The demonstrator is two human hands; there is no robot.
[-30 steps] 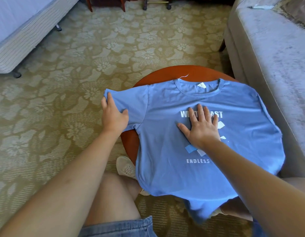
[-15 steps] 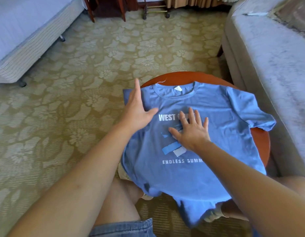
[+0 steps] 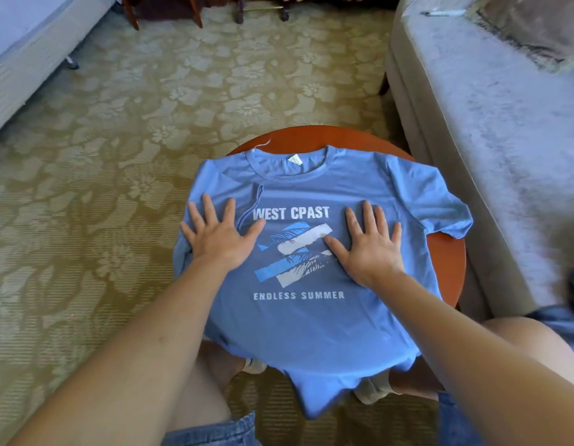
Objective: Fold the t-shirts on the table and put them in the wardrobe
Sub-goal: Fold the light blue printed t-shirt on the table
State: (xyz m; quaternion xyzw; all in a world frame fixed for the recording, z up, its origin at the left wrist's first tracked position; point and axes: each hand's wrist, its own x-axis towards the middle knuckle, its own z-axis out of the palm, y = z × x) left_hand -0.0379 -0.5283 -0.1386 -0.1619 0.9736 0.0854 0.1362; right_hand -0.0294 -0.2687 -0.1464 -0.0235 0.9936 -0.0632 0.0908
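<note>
Fingers (image 3: 210, 210) of the left hand (image 3: 219, 243) and right hand (image 3: 371, 252) are lying straight and spread, gripping nothing, pressing the t-shirt (image 3: 311, 326) flat, probably pinning the folded-in sleeve (image 3: 227, 194) at nine o'clock. It is draping over the table (image 3: 446, 262), collar (image 3: 289, 179) at twelve.

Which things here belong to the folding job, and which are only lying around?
Job: blue t-shirt, round wooden table under it, left hand and right hand, both flat on the shirt.
Just lying about: grey sofa, bed, patterned carpet.
</note>
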